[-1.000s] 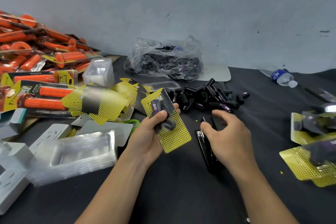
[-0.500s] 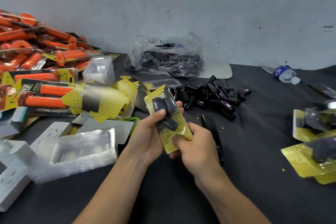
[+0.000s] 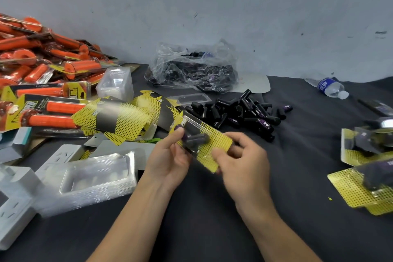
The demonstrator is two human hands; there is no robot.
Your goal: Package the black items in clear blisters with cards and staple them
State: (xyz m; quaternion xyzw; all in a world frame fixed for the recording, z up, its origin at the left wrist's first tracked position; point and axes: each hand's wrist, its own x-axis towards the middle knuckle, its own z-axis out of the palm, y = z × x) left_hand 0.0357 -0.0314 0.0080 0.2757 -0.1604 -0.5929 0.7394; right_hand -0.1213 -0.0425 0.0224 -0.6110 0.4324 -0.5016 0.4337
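Both hands grip one pack [image 3: 200,140] above the surface [image 3: 191,219]: left hand [image 3: 170,155] fingers pinch its blister end. Right hand [image 3: 242,159] fingers pinch its card edge. Loose black items [image 3: 240,110] lie beyond.

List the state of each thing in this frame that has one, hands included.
carded blister pack: held up, tilted, filled.
left hand: grips the pack's upper end.
right hand: pinches the pack's lower end.
loose black items: heaped, unpacked.
plastic bag: crumpled, dark items inside.
water bottle: lying on its side, capped.
empty blisters: stacked, nested.
filled packs: piled at the right.
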